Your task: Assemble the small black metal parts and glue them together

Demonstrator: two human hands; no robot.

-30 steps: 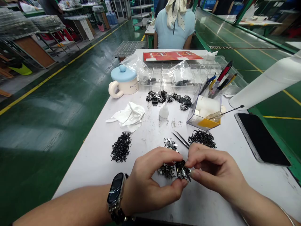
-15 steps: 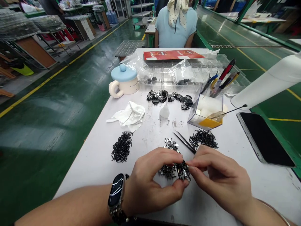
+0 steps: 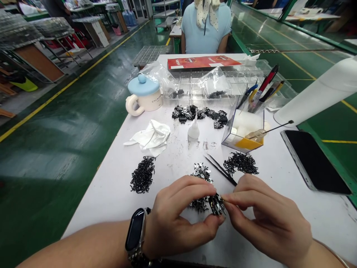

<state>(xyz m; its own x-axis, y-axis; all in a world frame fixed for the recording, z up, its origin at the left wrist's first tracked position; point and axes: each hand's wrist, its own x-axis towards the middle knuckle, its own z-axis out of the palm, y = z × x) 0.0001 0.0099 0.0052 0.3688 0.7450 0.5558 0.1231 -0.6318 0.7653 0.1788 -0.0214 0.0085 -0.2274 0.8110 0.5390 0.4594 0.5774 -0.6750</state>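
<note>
My left hand (image 3: 181,216) grips a small black-and-silver part (image 3: 216,204) between thumb and index finger. At the right edge of this part, the thumb and index finger of my right hand (image 3: 267,216) are pinched together; whatever they hold is too small to make out. Behind the part lies a heap of small shiny metal pieces (image 3: 201,171), partly covered by my left hand. Black tweezers (image 3: 221,170) rest just beyond my right fingers. One pile of small black curved pieces (image 3: 142,175) sits to the left, and another such pile (image 3: 241,163) to the right.
A white squeeze bottle (image 3: 193,131), a white cloth (image 3: 153,137) and a lidded mug (image 3: 145,95) stand farther back, near black parts (image 3: 184,112). On the right are a pen box (image 3: 244,126), a phone (image 3: 315,160) and a white tube (image 3: 318,91). A person (image 3: 206,29) sits ahead.
The part in my left hand has tilted slightly. My right hand has shifted a little to the right, its fingertips still at the part's edge. The whole view has moved slightly.
</note>
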